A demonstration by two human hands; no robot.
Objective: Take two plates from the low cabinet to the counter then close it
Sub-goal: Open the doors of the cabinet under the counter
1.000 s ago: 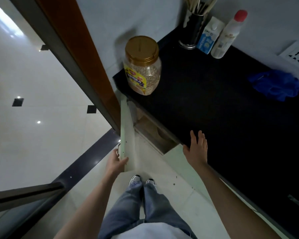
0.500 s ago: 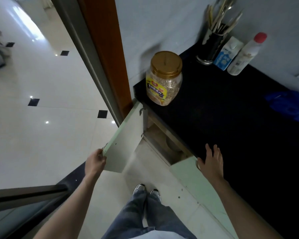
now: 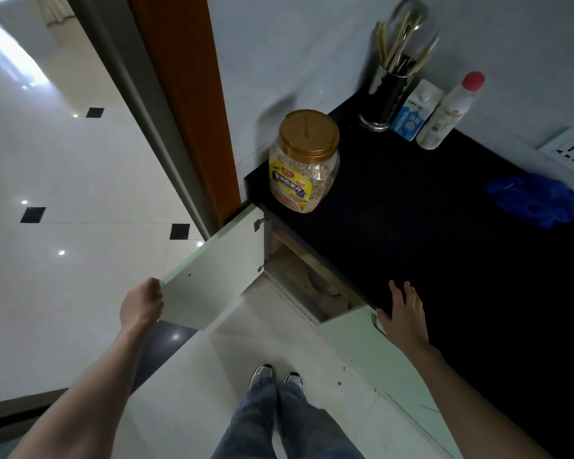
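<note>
1. The plates are not on the desk [image 3: 428, 243]. I judge they sit inside the cabinet [image 3: 292, 270], where a grey round rim [image 3: 323, 286] shows in the dim gap under the desk's front edge. It is too dark to tell whether that rim is a plate.
2. The cabinet's left door [image 3: 212, 279] stands swung wide over the floor, with its hinges showing. The right door [image 3: 371, 352] beside it is closed.
3. The left hand [image 3: 141, 306] grips the free edge of the left door, fingers curled round it.
4. The right hand [image 3: 403, 314] lies open, fingers straight and spread, on the desk's front edge just above the right door's handle [image 3: 377, 324].
5. The step in hand looks like the opening of the cabinet. No plate is taken yet, and the closing comes last.
6. The next move calls for bending down, since the desk's edge hides most of the inside from here.
   - A hand must reach in under that edge and take two plates by their rims.
   - It must then lift them clear of the frame.
   - The bare desk ahead of the right hand seems a fit place to set them.
7. A jar [image 3: 304, 160] stands at the desk's near left corner, above the opening. It is best not knocked on the way up.
8. A utensil holder [image 3: 388, 94], a carton [image 3: 415, 111] and a bottle [image 3: 448, 114] stand by the back wall. A blue cloth [image 3: 534, 200] lies well apart to the right.
</note>
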